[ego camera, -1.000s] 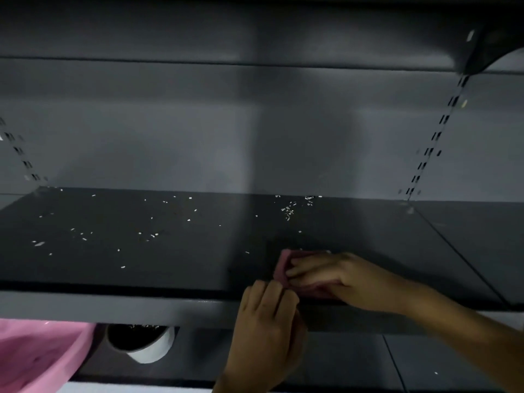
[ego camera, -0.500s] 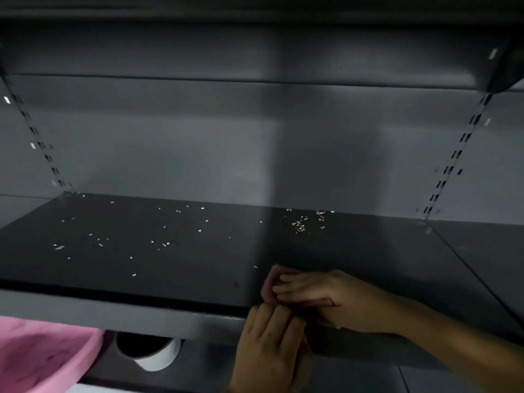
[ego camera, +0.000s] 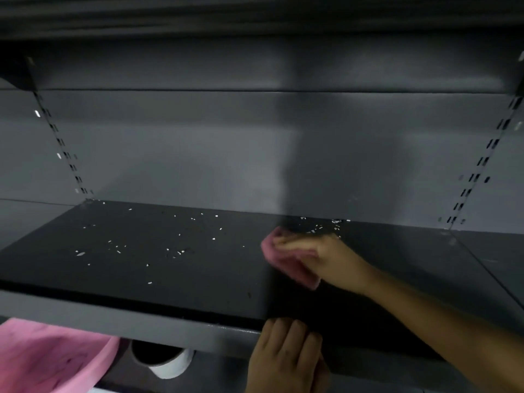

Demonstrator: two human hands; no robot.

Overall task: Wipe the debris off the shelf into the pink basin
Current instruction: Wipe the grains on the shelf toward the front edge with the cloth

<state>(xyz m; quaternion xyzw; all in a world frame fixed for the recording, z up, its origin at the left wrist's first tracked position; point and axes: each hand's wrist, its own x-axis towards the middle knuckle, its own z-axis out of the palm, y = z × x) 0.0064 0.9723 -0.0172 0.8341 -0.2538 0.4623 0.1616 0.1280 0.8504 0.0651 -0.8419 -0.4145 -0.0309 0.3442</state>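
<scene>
On the dark grey metal shelf (ego camera: 198, 279) strewn with white debris flecks (ego camera: 147, 248), the right hand (ego camera: 326, 256) presses a pink cloth (ego camera: 286, 262) flat; the left hand (ego camera: 286, 355) cups the near edge, empty. Pink plastic basin (ego camera: 48, 358) sits lower left beside a white-rimmed round container (ego camera: 167, 364).

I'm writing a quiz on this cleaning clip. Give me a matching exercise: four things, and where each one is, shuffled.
Things:
1. pink cloth
2. pink basin
3. left hand
4. white debris

Places:
A. below the shelf, lower left
B. scattered over the shelf's left part
C. under the right hand, on the shelf
D. at the shelf's front edge

Pairs: 1-C, 2-A, 3-D, 4-B
</scene>
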